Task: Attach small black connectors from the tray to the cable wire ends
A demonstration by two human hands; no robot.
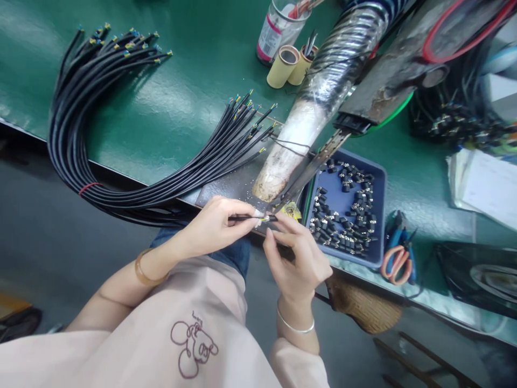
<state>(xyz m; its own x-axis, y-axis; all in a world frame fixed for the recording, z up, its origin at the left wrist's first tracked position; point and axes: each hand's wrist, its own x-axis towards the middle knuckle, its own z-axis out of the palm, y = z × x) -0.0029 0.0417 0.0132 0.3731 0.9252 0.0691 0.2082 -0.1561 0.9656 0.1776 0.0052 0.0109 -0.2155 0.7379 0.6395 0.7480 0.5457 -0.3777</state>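
Observation:
My left hand (216, 223) is closed in a pinch on the end of a black cable (239, 218), whose thin coloured wires point right. Facing it, my right hand (297, 253) pinches a small black connector (272, 219) with metal pins between thumb and finger. Wire ends and pins meet, or nearly so; I cannot tell if they touch. Just above both hands comes down the dark tip of a soldering iron (283, 198). A bundle of black cables (133, 196), tied with a red band (89, 187), curves along the bench at left, its coloured wire ends bared.
Beside my right hand stands a blue tray (383, 205) of small black connectors (343, 229). A white-ended flexible duct (283, 161) slants over the work. Pliers (398, 264) lie right of the tray. Small cups (283, 67) and a clear jar (269, 40) stand behind on the green bench (194, 48).

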